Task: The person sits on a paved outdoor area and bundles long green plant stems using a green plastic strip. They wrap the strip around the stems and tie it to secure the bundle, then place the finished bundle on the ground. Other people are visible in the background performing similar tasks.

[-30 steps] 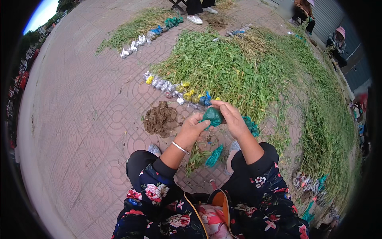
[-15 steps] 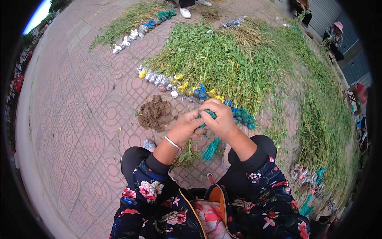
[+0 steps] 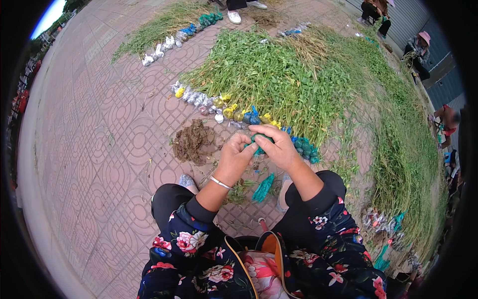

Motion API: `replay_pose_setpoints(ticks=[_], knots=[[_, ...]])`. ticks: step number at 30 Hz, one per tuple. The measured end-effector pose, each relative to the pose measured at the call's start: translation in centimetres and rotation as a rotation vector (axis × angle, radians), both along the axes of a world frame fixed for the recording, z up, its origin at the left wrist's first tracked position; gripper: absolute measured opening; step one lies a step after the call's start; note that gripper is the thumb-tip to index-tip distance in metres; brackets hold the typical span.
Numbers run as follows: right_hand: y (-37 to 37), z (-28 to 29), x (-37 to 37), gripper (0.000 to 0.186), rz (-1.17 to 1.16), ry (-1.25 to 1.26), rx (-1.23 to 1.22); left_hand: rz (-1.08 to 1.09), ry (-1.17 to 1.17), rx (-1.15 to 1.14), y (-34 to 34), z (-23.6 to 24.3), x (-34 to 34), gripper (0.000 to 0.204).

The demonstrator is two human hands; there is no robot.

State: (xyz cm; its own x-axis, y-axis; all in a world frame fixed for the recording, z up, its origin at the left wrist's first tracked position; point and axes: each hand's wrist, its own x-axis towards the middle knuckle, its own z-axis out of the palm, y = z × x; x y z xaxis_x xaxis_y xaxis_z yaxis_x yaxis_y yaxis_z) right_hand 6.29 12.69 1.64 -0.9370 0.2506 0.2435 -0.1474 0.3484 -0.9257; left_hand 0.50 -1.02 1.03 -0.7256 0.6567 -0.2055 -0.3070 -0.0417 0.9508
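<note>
Between my hands, a small green plastic bag (image 3: 257, 145) is pinched and mostly covered by fingers, so its contents are hidden. My left hand (image 3: 236, 155) grips its left side with thumb and fingers bent together. My right hand (image 3: 279, 148) holds the right side, thumb pressed over the bag. Just beyond lies a row of knotted bags, with green bags (image 3: 305, 148), blue bags (image 3: 253, 117) and yellow bags (image 3: 228, 112) at the stem ends of leafy plants (image 3: 269, 70). Below my hands, another green plastic bag (image 3: 263, 187) lies on the paving.
A heap of brown mud (image 3: 193, 143) sits left of my hands. A second plant bundle (image 3: 159, 29) with bagged ends lies far left, near a person's white shoe (image 3: 234, 17). Long plants (image 3: 406, 144) stretch along the right, where people sit by a wall.
My left hand has shifted slightly, its fingers now higher on the bag. My right hand's fingers have straightened a little, and its thumb now lies across the bag.
</note>
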Motion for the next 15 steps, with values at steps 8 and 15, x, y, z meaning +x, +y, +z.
replay_pose_setpoints(ticks=[8,15], knots=[[0.8,-0.4,0.4,0.023,0.105,-0.044,0.076,-0.133,0.102,-0.03,-0.6,-1.0,-0.6,0.009],[-0.2,-0.1,0.3,0.014,-0.116,-0.029,0.123,-0.028,-0.002,-0.047,0.2,-1.4,-0.3,0.008]])
